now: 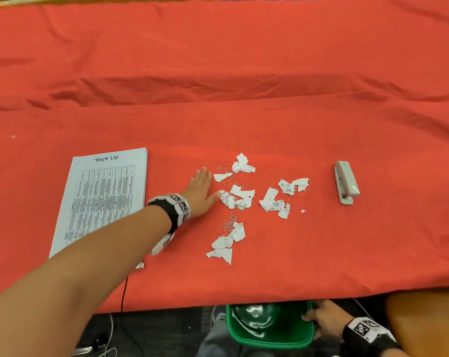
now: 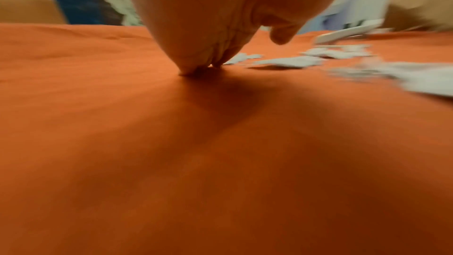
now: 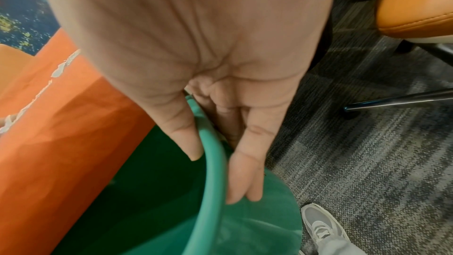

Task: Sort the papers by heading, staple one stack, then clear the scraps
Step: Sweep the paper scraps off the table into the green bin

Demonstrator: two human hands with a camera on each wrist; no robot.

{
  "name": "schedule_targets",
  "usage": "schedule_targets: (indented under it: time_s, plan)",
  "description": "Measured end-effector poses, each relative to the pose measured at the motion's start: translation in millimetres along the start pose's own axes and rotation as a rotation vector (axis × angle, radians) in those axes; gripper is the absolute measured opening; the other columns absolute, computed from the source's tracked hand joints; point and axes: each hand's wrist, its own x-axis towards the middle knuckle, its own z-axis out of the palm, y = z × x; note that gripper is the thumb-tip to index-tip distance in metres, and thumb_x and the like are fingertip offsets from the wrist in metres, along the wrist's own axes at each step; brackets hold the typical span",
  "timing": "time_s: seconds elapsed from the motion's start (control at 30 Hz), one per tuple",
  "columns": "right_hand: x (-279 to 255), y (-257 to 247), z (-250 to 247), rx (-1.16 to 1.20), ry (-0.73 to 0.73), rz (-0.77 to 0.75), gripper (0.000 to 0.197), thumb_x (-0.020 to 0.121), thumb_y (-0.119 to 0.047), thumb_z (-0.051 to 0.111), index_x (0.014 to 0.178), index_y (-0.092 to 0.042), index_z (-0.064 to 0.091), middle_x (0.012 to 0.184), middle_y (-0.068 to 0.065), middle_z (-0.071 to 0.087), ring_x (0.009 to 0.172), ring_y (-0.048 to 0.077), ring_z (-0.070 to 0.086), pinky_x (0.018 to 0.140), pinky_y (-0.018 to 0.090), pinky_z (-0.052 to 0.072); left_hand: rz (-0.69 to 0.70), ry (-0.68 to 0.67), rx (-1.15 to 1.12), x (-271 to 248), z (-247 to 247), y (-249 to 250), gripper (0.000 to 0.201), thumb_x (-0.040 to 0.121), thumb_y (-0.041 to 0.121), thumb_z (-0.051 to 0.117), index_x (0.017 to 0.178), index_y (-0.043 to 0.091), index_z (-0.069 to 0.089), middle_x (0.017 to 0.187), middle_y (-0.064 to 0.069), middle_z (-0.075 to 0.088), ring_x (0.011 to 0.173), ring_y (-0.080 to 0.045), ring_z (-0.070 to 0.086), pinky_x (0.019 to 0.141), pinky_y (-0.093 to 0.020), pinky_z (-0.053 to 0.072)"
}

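Note:
Torn white paper scraps [image 1: 246,197] and loose staples lie scattered mid-table on the red cloth [image 1: 218,73]. My left hand [image 1: 201,191] lies flat with straight fingers on the cloth just left of the scraps, its edge touching the nearest ones; its fingertips [image 2: 196,69] press the cloth. A paper stack headed "Task List" [image 1: 102,199] lies at the left. The white stapler [image 1: 346,182] sits at the right. Below the table's front edge my right hand [image 1: 321,318] grips the rim of a green bin [image 1: 269,342], thumb inside and fingers [image 3: 245,177] outside on the green bin [image 3: 213,191].
An orange chair [image 1: 424,323] stands at the lower right beside the bin. A black cable [image 1: 124,292] hangs over the table's front edge at the left. My legs and a grey shoe [image 3: 321,226] are on the carpet under the table.

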Motion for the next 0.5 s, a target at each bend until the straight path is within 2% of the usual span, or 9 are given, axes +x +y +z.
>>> schedule_targets:
  time_s: [0.1,0.13,0.2,0.27,0.33,0.37,0.43,0.5]
  plan:
    - [-2.0,-0.5,-0.5,-0.002,-0.006,-0.004,0.047,0.082,0.003,0.060,0.124,-0.013,0.044,0.112,0.006,0.060,0.096,0.035,0.065,0.071,0.044,0.059,0.264,-0.147,-0.021,-46.6,29.0,32.3,0.073,0.099,0.046,0.028,0.150,0.010,-0.010,0.157,-0.008,-0.020,0.146,-0.021,-0.017,0.121,-0.041,0.000]
    - [-2.0,0.1,-1.1,-0.003,-0.005,-0.001,0.046,0.082,0.003,0.060,0.123,-0.013,0.045,0.111,0.007,0.061,0.095,0.036,0.065,0.071,0.045,0.059,0.327,-0.206,-0.040,-61.8,36.4,40.6,0.071,0.100,0.044,0.028,0.151,0.011,-0.009,0.158,-0.005,-0.017,0.146,-0.017,-0.014,0.122,-0.037,0.000]
    - [-1.0,2.8,-2.2,0.000,-0.007,0.016,0.039,0.081,0.003,0.060,0.117,-0.010,0.052,0.109,0.016,0.067,0.094,0.041,0.067,0.078,0.055,0.056,0.357,-0.264,-0.092,-78.4,42.6,49.2,0.065,0.101,0.042,0.027,0.152,0.015,-0.002,0.160,0.000,-0.005,0.147,-0.010,-0.002,0.119,-0.025,0.003]
    - [0.8,7.1,-3.0,0.021,-0.004,0.027,0.032,0.080,0.005,0.059,0.109,-0.008,0.057,0.105,0.021,0.069,0.091,0.043,0.068,0.080,0.061,0.053,0.299,-0.117,-0.159,-73.5,30.8,49.8,0.056,0.101,0.039,0.029,0.151,0.018,0.018,0.159,0.002,0.018,0.146,-0.012,0.018,0.118,-0.025,0.014]
    - [1.5,8.1,-1.8,0.014,0.007,0.009,0.032,0.080,0.005,0.058,0.111,-0.004,0.057,0.102,0.021,0.070,0.079,0.038,0.071,0.070,0.050,0.058,0.236,0.113,-0.206,-48.3,8.2,45.5,0.046,0.101,0.032,0.032,0.143,0.013,0.039,0.149,-0.005,0.040,0.139,-0.021,0.037,0.113,-0.029,0.025]
    - [2.0,8.4,-1.1,0.008,0.013,0.000,0.034,0.081,0.005,0.058,0.113,-0.003,0.056,0.101,0.020,0.069,0.072,0.034,0.071,0.062,0.043,0.059,0.208,0.192,-0.211,-31.5,-4.0,40.9,0.043,0.101,0.029,0.034,0.139,0.010,0.043,0.147,-0.009,0.043,0.137,-0.025,0.039,0.112,-0.030,0.026]
    - [2.2,7.6,-0.9,-0.002,0.014,-0.015,0.035,0.080,0.003,0.060,0.114,-0.005,0.055,0.105,0.021,0.067,0.071,0.033,0.067,0.057,0.036,0.056,0.108,0.241,-0.169,4.1,-22.9,28.3,0.047,0.101,0.030,0.035,0.143,0.009,0.037,0.154,-0.012,0.031,0.144,-0.028,0.025,0.117,-0.035,0.019]
    - [2.7,8.3,-0.6,-0.016,0.024,-0.022,0.029,0.081,0.003,0.060,0.107,-0.009,0.056,0.109,0.023,0.066,0.075,0.036,0.064,0.055,0.035,0.055,-0.036,0.213,-0.134,32.3,-30.5,14.2,0.056,0.100,0.035,0.034,0.149,0.010,0.022,0.160,-0.012,0.011,0.148,-0.028,0.007,0.120,-0.039,0.010]
